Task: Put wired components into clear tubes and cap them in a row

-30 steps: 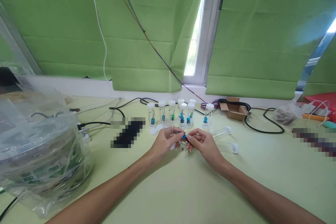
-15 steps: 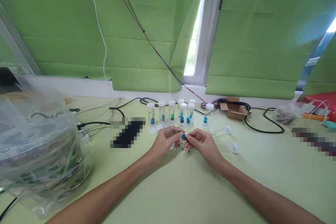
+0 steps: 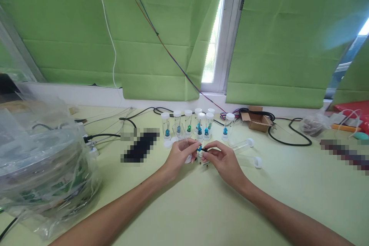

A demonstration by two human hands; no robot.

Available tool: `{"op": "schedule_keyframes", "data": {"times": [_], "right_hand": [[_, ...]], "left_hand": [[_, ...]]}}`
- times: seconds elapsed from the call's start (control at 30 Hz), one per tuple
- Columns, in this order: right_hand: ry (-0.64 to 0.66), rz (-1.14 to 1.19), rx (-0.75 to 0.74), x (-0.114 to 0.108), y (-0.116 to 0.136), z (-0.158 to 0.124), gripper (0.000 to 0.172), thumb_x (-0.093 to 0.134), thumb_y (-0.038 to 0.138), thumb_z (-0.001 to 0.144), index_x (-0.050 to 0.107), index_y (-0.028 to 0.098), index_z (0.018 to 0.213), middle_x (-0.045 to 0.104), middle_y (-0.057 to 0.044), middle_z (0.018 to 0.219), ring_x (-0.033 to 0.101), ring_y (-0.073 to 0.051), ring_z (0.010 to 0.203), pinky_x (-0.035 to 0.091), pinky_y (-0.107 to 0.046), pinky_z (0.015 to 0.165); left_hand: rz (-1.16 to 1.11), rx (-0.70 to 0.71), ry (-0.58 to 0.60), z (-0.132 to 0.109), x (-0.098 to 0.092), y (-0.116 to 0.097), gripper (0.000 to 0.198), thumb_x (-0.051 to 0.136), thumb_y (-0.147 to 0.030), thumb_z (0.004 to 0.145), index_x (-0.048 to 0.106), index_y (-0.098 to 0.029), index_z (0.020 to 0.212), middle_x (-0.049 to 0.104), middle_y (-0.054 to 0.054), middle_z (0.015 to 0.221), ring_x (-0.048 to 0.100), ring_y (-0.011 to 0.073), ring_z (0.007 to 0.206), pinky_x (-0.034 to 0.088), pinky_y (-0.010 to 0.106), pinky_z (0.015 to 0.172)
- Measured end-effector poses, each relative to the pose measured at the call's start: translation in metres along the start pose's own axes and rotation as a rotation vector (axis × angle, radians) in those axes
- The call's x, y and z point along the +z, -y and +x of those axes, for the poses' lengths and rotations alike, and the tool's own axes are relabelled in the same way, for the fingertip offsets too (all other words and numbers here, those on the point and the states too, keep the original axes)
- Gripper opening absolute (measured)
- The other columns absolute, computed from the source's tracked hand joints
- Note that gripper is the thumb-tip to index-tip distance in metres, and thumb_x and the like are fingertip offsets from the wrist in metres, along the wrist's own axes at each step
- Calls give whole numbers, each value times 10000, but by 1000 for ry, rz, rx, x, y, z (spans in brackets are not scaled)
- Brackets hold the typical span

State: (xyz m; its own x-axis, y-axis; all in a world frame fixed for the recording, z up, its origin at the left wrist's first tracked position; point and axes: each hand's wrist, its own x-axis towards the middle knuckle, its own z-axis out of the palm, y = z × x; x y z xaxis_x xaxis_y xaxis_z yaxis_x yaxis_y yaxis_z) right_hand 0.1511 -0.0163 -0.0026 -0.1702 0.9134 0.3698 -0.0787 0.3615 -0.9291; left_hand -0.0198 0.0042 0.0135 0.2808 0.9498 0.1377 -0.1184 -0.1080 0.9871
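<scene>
My left hand point(image 3: 180, 155) and my right hand point(image 3: 220, 158) meet above the yellow-green table point(image 3: 184, 207), fingers pinched together. Between the fingertips sits a small blue part point(image 3: 199, 148) with thin wire legs. My left hand also grips a clear empty tube point(image 3: 179, 133) that sticks up from it. Just behind the hands stands a row of several capped clear tubes point(image 3: 190, 123), each with a blue or green part inside. An empty tube point(image 3: 241, 145) lies on its side to the right, with a loose white cap point(image 3: 258, 162) near it.
A large stack wrapped in clear plastic point(image 3: 40, 177) fills the left side. Black cables point(image 3: 288, 134) run along the back by a small cardboard box point(image 3: 256, 121). A clear bag point(image 3: 313, 125) and a red item point(image 3: 353, 111) lie far right. Green blinds hang behind.
Both hands have stayed together with small finger motions. The left hand has tilted the clear tube up and back, and the blue part has shifted slightly left between the fingertips.
</scene>
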Motion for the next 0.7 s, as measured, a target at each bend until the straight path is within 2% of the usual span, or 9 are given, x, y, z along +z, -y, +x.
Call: {"op": "schedule_keyframes", "data": {"times": [0.13, 0.43, 0.7], "right_hand": [[-38, -127, -76, 1, 3, -3, 145, 679, 297, 824, 608, 206, 912, 652, -11, 786, 676, -176, 674, 552, -322, 654], [-76, -229, -108, 1, 3, -5, 126, 663, 296, 837, 618, 211, 919, 652, -49, 883, 666, -196, 763, 576, -342, 701], [-78, -356, -202, 1, 6, -5, 76, 658, 254, 836, 629, 220, 897, 655, -45, 880, 644, -190, 776, 562, -343, 736]], "left_hand": [[-29, -17, -1, 0, 0, 0, 233, 705, -400, 790, 682, -171, 823, 571, -12, 562, 482, 97, 505, 341, 241, 513], [-110, -43, 9, 1, 1, 0, 215, 722, -367, 770, 648, -165, 775, 594, -15, 575, 492, 85, 464, 341, 234, 491], [-142, -74, 20, -1, 2, -2, 214, 719, -358, 769, 631, -164, 756, 587, -20, 570, 485, 79, 469, 323, 226, 486]]}}
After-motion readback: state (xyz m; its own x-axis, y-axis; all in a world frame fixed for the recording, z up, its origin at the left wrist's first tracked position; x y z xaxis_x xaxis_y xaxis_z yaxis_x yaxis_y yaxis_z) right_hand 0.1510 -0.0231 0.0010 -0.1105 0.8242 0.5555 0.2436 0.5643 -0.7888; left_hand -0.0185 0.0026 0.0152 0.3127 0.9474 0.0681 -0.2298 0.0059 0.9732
